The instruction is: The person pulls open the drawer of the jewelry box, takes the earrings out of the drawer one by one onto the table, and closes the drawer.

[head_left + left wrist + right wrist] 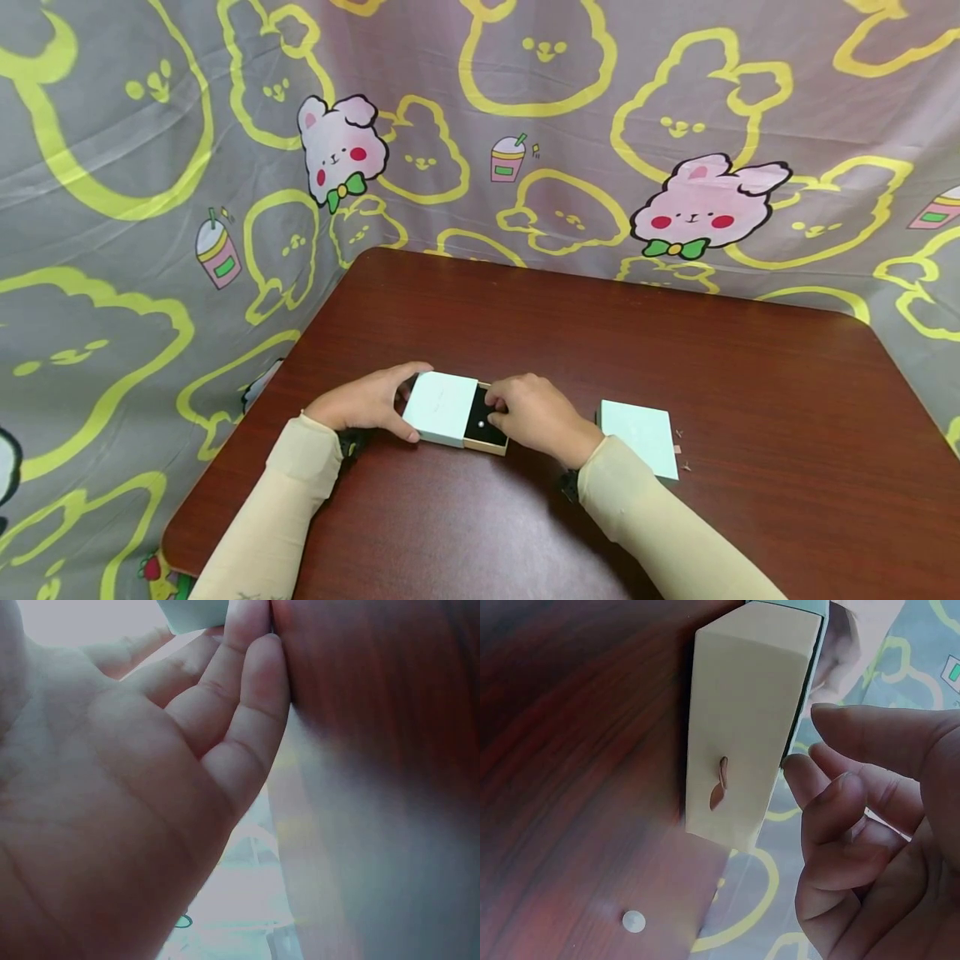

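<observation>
A pale mint slide-out box [441, 408] lies on the table in the head view. Its inner drawer [487, 448] is pulled partly out to the right and shows a black lining with a small white bead-like piece [481, 424]. My left hand [367, 402] grips the box's outer sleeve, thumb on the near side and fingers on the far side. Over the exposed drawer hovers my right hand [536, 412], fingers bent, thumb and forefinger apart; I see nothing between them. In the right wrist view, a small brown ribbon tab [720, 786] sticks out of the drawer's cream end.
A second mint box [641, 439] sits to the right, partly behind my right forearm. Tiny bits [678, 450] lie beside it. One small white round thing [634, 921] rests on the table in the right wrist view. A patterned curtain [555, 150] hangs around the brown table [600, 333].
</observation>
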Tool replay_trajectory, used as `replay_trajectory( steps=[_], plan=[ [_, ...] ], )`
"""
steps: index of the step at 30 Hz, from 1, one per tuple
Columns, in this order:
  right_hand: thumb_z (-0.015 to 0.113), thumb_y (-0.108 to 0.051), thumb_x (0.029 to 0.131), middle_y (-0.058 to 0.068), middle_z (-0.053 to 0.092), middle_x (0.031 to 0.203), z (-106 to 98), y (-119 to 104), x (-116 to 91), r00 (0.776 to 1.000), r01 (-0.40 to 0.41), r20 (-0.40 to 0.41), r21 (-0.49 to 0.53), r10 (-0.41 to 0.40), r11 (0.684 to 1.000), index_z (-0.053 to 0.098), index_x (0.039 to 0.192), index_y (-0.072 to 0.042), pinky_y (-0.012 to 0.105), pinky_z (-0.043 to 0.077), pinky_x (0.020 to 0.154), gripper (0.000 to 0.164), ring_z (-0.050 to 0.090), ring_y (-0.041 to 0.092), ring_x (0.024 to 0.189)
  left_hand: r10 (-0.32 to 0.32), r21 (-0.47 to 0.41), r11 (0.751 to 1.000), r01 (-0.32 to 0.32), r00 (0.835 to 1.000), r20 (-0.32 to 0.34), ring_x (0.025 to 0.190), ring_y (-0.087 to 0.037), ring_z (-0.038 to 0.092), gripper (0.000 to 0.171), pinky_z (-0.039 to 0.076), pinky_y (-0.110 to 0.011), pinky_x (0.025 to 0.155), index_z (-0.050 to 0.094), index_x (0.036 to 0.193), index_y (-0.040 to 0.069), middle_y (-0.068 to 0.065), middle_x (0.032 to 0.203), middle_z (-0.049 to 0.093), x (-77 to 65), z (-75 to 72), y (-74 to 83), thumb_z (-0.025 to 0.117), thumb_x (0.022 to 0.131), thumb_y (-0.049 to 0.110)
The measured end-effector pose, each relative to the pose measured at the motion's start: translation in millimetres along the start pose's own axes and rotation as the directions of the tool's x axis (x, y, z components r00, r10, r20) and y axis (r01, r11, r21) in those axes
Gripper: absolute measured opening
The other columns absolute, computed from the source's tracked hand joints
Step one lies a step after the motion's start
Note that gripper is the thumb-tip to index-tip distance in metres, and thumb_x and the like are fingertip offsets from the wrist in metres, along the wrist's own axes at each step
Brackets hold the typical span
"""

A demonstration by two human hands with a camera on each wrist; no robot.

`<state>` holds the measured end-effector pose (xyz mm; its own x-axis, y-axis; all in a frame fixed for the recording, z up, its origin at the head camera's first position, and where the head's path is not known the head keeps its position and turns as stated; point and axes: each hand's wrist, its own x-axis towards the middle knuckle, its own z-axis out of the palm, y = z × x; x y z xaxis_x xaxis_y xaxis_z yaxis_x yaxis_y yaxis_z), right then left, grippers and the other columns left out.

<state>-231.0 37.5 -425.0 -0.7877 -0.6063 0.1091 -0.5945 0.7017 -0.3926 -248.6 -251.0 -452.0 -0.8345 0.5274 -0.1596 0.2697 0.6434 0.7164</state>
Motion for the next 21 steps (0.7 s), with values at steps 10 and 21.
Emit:
replay_trajectory(
  steps=[10,21],
  plan=[
    [0.075,-0.02,0.083,-0.008,0.065,0.085,1.8,-3.5,2.1,1.0,0.003,0.002,0.008,-0.003,1.0,0.074,0.099,-0.015,0.03,0.049,0.071,0.017,0.06,0.007,0.079,0.006,-0.01,1.0,-0.006,1.0,0.004,0.094,-0.02,0.055,0.103,0.049,-0.034,0.076,0.038,0.144,0.01,0.0,0.111,0.055,-1.8,-1.1,1.6,0.095,0.06,0.029],
    [0.075,-0.021,0.084,-0.007,0.065,0.084,3.2,-7.1,3.4,1.0,0.022,0.01,0.01,-0.022,1.0,0.074,0.1,-0.014,0.03,0.049,0.07,0.017,0.06,0.007,0.076,0.011,-0.02,1.0,-0.011,1.0,0.009,0.094,-0.02,0.055,0.1,0.049,-0.035,0.077,0.039,0.143,0.012,-0.001,0.112,0.055,-1.3,-0.8,0.6,0.094,0.061,0.026]
  ],
)
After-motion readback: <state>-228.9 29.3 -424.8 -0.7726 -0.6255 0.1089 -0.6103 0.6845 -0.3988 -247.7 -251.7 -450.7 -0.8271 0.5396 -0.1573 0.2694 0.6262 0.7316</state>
